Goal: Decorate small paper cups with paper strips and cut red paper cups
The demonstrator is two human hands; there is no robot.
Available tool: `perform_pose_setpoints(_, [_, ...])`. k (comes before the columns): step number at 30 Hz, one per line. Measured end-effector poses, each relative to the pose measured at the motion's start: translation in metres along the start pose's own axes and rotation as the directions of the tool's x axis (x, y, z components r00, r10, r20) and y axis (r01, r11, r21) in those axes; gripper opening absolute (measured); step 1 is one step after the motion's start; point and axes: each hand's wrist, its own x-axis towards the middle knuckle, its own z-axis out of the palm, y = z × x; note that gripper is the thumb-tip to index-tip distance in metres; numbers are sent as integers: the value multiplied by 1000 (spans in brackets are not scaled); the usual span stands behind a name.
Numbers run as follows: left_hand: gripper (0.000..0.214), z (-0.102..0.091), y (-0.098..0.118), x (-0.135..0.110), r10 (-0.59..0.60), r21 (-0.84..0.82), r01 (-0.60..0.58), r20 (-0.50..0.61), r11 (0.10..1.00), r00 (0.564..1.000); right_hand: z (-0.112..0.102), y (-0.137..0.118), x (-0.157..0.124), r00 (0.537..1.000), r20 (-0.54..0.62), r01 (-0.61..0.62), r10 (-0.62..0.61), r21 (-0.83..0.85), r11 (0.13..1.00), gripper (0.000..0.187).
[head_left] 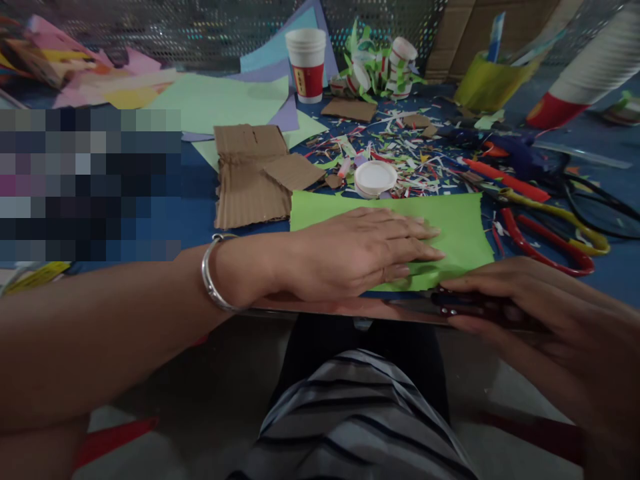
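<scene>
My left hand lies flat on a bright green sheet of paper at the table's near edge, its fingers stretched out to the right. In my right hand is a knife with a dark, riveted handle. Its blade points left, beside the paper's near edge; whether it touches the paper I cannot tell. Just beyond the paper stands a small white cup piece. Brown corrugated cardboard lies to the left of the sheet.
Paper scraps litter the blue table. Red-handled scissors, a glue gun and stacked paper cups are at right. Behind stand a white-and-red cup stack and a yellow holder. Pale green sheets lie back left; a blurred patch hides part.
</scene>
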Motion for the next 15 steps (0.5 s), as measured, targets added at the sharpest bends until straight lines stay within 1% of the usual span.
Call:
perform_pose_setpoints(12, [50, -1, 1, 0, 3, -20, -3, 4, 1000, 1000, -3, 2, 1, 1000, 20, -17, 18, -4, 1000, 31])
perform_pose_setpoints(15, [50, -2, 2, 0, -13, -15, 13, 13, 1000, 1000, -2, 3, 1, 1000, 23, -19, 19, -5, 1000, 30])
